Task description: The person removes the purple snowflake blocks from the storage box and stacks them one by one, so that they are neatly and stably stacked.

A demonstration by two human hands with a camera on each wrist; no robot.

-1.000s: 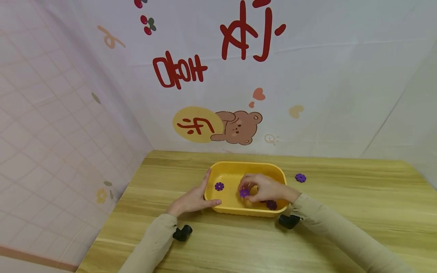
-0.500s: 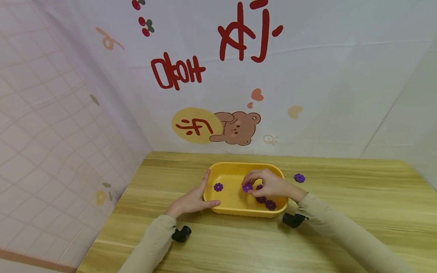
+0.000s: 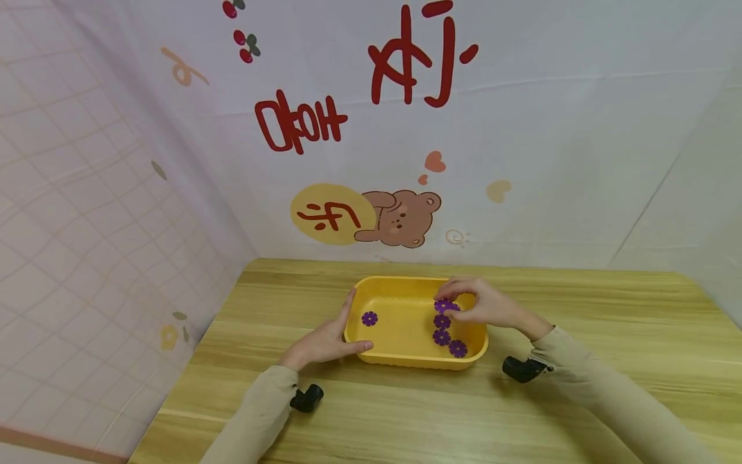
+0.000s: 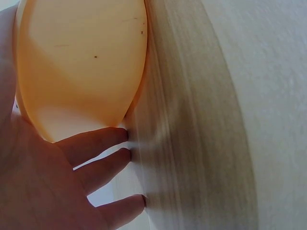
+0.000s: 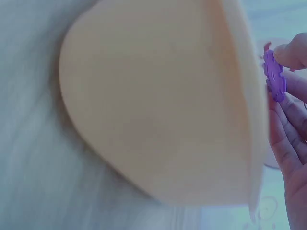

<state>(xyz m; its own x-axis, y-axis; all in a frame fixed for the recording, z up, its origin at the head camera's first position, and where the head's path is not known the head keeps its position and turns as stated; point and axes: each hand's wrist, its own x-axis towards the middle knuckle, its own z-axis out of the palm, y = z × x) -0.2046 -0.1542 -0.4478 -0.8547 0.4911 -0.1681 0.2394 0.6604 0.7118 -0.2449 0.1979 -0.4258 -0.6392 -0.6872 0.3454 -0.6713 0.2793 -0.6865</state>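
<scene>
My right hand (image 3: 484,304) pinches a purple snowflake disc (image 5: 274,76) between thumb and fingers, over the right part of a yellow plastic tub (image 3: 420,362). My left hand (image 3: 327,338) rests against the tub's left end, its fingers straight and spread and the thumb over the front rim. In the left wrist view the fingers lie beside the tub's outer wall (image 4: 91,62). One purple disc (image 3: 370,318) lies inside at the left. Under the right hand, a middle disc (image 3: 442,321), a lower disc (image 3: 442,337) and a corner disc (image 3: 458,348) lie on the tub floor.
The tub stands on a wood-grain table (image 3: 377,412), close to its back edge. Behind rises a white printed cloth (image 3: 551,161) with a bear and red characters; another cloth with a grid (image 3: 87,225) hangs at the left.
My right hand, pinching the disc, has moved right and back over the tub, uncovering discs on its floor. The disc on the table at right is now out of sight. The left hand stays put.
</scene>
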